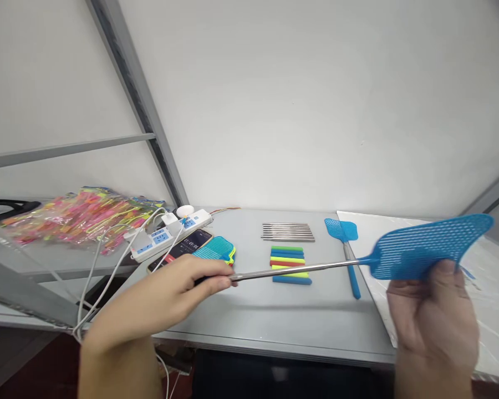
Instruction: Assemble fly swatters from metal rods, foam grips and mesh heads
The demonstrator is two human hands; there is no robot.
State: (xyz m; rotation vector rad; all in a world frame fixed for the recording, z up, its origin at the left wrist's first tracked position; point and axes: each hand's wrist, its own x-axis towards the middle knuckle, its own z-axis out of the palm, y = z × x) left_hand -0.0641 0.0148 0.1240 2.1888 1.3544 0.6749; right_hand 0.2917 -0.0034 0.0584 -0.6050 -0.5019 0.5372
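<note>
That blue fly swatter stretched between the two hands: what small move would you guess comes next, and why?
Probably laying it down beside the finished swatter on the table. The left hand grips the rod's end, the right hand pinches the blue head, and the metal rod looks fully extended, with loose rods and coloured grips waiting.

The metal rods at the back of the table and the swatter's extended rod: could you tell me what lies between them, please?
In the head view, a stack of coloured handle grips lies on the table between the metal rods and the held swatter's rod.
</note>
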